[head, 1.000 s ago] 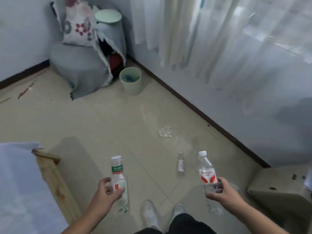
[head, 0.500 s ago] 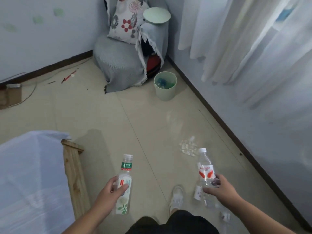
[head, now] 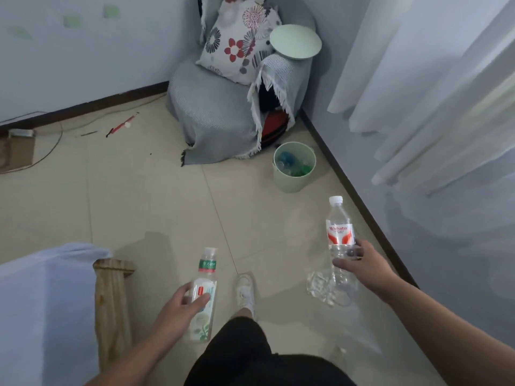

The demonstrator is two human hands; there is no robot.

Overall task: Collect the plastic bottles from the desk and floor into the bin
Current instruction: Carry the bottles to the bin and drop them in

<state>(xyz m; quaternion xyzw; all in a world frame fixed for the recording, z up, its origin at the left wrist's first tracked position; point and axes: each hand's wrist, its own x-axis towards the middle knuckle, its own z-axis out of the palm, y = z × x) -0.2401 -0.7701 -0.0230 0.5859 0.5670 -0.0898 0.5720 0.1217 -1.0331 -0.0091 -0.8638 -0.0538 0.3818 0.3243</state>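
A beige tiled floor (head: 156,207) runs to a corner where a pale green bin (head: 289,183) stands beside a grey-draped armchair (head: 214,107), with bottles (head: 292,164) already inside it. The left hand (head: 178,307) grips a green-labelled plastic bottle (head: 206,274) upright, fingers and thumb curled round its body. The right hand (head: 365,266) holds a red-labelled clear bottle (head: 340,235) the same way, above crumpled clear plastic (head: 320,288) on the floor. Both held bottles are well short of the bin.
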